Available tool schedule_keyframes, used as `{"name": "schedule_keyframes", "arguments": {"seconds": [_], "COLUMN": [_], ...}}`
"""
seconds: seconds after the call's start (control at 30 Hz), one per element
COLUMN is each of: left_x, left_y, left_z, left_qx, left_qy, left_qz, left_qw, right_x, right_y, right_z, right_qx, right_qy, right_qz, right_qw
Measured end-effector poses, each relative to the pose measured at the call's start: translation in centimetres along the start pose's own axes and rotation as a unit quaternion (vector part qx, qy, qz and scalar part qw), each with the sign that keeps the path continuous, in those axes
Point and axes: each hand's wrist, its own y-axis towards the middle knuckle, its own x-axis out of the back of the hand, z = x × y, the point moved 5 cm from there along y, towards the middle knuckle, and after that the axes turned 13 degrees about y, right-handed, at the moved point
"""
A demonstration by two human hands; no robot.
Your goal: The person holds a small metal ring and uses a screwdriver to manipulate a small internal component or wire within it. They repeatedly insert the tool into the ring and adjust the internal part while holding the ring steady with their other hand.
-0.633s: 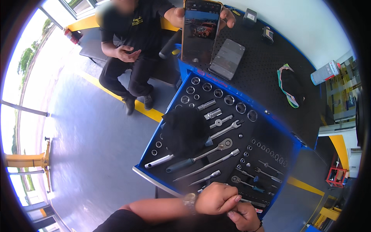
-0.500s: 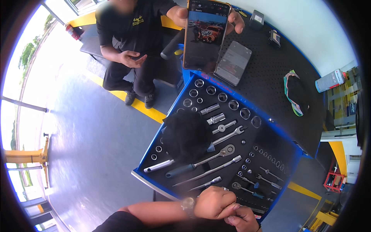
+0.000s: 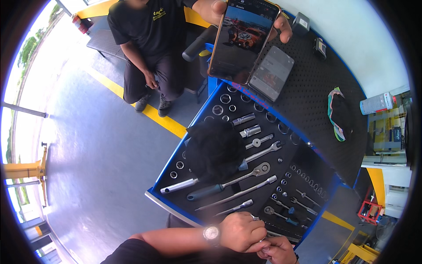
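Note:
My left hand (image 3: 241, 231), with a watch (image 3: 212, 234) at its wrist and a ring on one finger, is closed at the near edge of an open tool drawer (image 3: 228, 193). Against its fingertips, my right hand (image 3: 280, 249) is closed too. Whether anything small sits between their fingers is hidden. Beyond them in the drawer lie a ratchet (image 3: 211, 191), a long bar (image 3: 237, 193) and several sockets (image 3: 217, 110). A black cloth item (image 3: 213, 152), perhaps a cap, covers part of the tools.
A seated person (image 3: 149, 48) holds up a smartphone (image 3: 244, 42) above the drawer's far edge. On the black perforated worktop (image 3: 303, 83) are a grey flat device (image 3: 271, 72), a colourful strap (image 3: 336, 114), a small box (image 3: 301, 23) and a spray can (image 3: 376, 103).
The seated person's free hand has dropped from chest height to the knee. In the picture, the phone has shifted slightly right. My hands stay together at the drawer's near edge.

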Motion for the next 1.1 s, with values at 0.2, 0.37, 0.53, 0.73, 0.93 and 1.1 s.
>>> {"name": "schedule_keyframes", "arguments": {"seconds": [0.2, 0.37, 0.53, 0.73, 0.93, 1.1], "left_x": [-0.1, 0.2, 0.8, 0.7, 0.6, 0.3], "left_y": [-0.1, -0.2, -0.3, -1.5, -2.1, -2.1], "left_z": [0.0, -0.3, -0.7, -0.2, -1.0, -0.6], "left_qx": [-0.005, -0.022, -0.055, -0.096, -0.118, -0.105], "left_qy": [-0.002, 0.024, 0.049, 0.055, 0.065, 0.043], "left_qz": [-0.005, 0.009, 0.022, 0.020, -0.006, 0.005], "left_qw": [1.000, 0.999, 0.997, 0.994, 0.991, 0.994], "right_x": [-0.6, -0.8, -0.6, -0.8, -1.7, -2.6], "right_y": [0.0, 0.0, -0.2, 0.5, -0.5, -2.9], "right_z": [0.2, 0.0, -1.8, -4.3, -4.2, -1.9], "right_qx": [-0.014, -0.029, -0.109, -0.105, -0.092, 0.113], "right_qy": [-0.003, 0.015, 0.138, 0.264, 0.212, -0.209], "right_qz": [0.014, 0.030, 0.023, 0.055, 0.015, -0.086], "right_qw": [1.000, 0.999, 0.984, 0.957, 0.973, 0.968]}}
